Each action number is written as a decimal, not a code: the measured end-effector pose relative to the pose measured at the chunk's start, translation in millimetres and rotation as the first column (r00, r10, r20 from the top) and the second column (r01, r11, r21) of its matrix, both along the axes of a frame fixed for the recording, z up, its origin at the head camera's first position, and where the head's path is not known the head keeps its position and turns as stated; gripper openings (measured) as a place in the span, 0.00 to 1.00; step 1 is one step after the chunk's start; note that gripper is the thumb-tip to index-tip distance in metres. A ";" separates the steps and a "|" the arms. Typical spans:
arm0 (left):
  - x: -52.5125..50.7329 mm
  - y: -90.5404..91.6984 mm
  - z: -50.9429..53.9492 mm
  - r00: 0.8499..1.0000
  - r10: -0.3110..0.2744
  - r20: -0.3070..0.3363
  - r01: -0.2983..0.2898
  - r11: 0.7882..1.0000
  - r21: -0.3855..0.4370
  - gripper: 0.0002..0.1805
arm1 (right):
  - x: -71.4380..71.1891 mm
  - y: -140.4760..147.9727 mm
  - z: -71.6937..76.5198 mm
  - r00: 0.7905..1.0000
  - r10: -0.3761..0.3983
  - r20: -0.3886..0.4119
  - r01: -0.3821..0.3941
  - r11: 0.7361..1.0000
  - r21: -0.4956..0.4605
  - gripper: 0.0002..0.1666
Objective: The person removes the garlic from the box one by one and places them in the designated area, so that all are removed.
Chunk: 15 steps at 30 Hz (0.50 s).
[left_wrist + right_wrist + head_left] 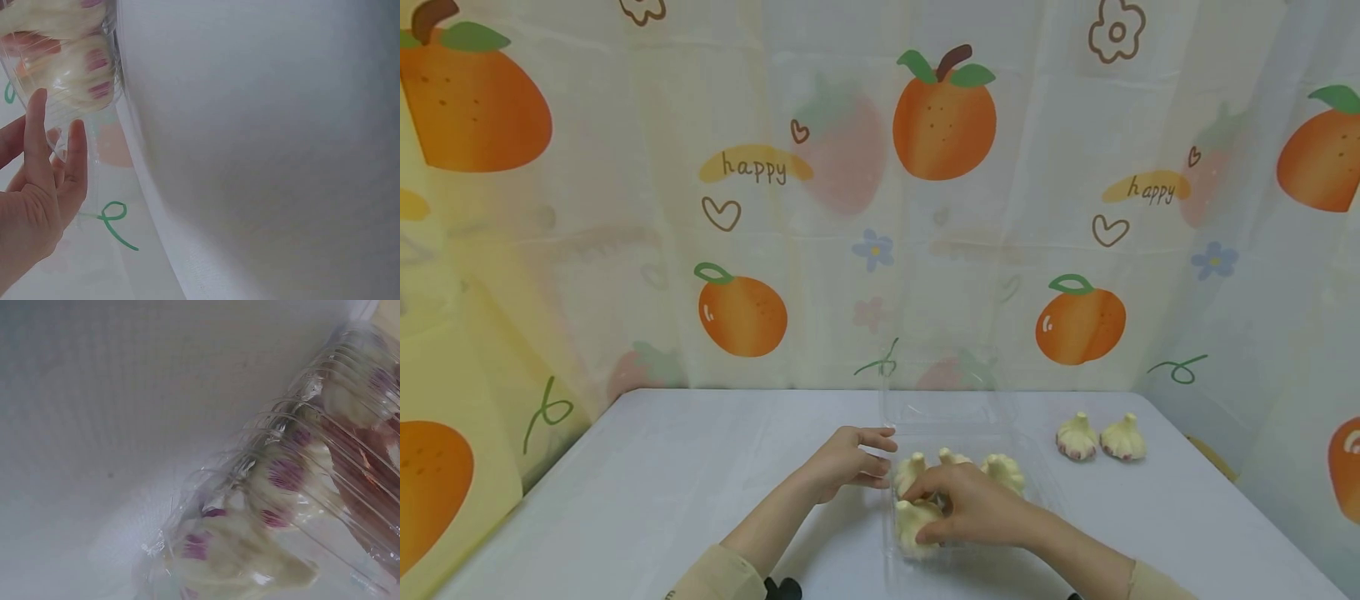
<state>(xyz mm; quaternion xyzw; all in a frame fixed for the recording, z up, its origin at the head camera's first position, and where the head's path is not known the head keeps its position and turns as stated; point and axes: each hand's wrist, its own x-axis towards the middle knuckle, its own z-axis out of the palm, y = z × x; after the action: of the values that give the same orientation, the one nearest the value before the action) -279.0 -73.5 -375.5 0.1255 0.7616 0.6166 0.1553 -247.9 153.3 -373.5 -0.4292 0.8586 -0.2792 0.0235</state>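
A clear plastic box (891, 542) stands on the table with its see-through lid (943, 408) raised at the back. In the head view, my right hand (977, 504) reaches into it. Thumb and fingers pinch a pale garlic bulb (912, 523) at the front left corner. Other garlic bulbs (1003, 473) sit behind and around that hand; purple patches show on one bulb (284, 475) through the box wall in the right wrist view. My left hand (850, 462) is at the box's left side, fingers loosely extended, fingertips near or against the wall (115, 56).
Two garlic bulbs (1101, 437) lie side by side on the white table (700, 467), right of the box. A curtain (835, 325) printed with oranges hangs behind the table and along both sides.
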 end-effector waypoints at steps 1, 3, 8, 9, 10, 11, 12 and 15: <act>-0.1 0.1 0.0 1.000 0.001 0.000 -0.001 1.000 -0.001 0.22 | 0.0 0.0 0.1 1.000 0.004 0.015 -0.003 1.000 -0.006 0.20; 0.0 0.2 0.2 1.000 0.003 0.000 -0.003 1.000 -0.003 0.22 | 0.1 -0.1 0.3 0.999 0.009 0.041 -0.008 1.000 -0.015 0.18; 0.5 0.4 0.8 1.000 0.004 -0.003 -0.004 1.000 -0.002 0.22 | 0.0 -0.5 -0.4 0.996 0.012 0.086 -0.010 1.000 -0.024 0.15; 0.6 0.4 0.9 1.000 0.004 -0.004 -0.004 1.000 -0.002 0.22 | -0.1 -0.6 -0.7 0.996 0.012 0.092 -0.010 1.000 -0.025 0.15; 0.6 0.4 1.0 1.000 0.004 -0.005 -0.004 1.000 -0.002 0.22 | -0.2 -0.7 -0.9 0.995 0.013 0.096 -0.011 1.000 -0.027 0.15; 0.7 0.3 1.0 1.000 0.004 -0.006 -0.004 1.000 -0.003 0.22 | -0.1 -0.7 -1.0 0.995 0.015 0.098 -0.012 1.000 -0.027 0.15; 0.7 0.4 1.1 1.000 0.005 -0.006 -0.005 1.000 -0.004 0.22 | -0.1 -0.8 -1.0 0.995 0.016 0.099 -0.013 1.000 -0.028 0.15; 0.9 0.3 1.3 1.000 0.005 -0.006 -0.005 1.000 -0.005 0.22 | 0.1 -1.1 -1.0 0.995 0.020 0.097 -0.017 0.999 -0.032 0.14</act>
<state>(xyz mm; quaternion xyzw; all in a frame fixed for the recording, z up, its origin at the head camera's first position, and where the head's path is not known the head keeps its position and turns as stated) -278.2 -73.2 -374.2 0.1251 0.7639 0.6147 0.1519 -247.8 152.2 -374.4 -0.4233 0.8480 -0.3130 0.0609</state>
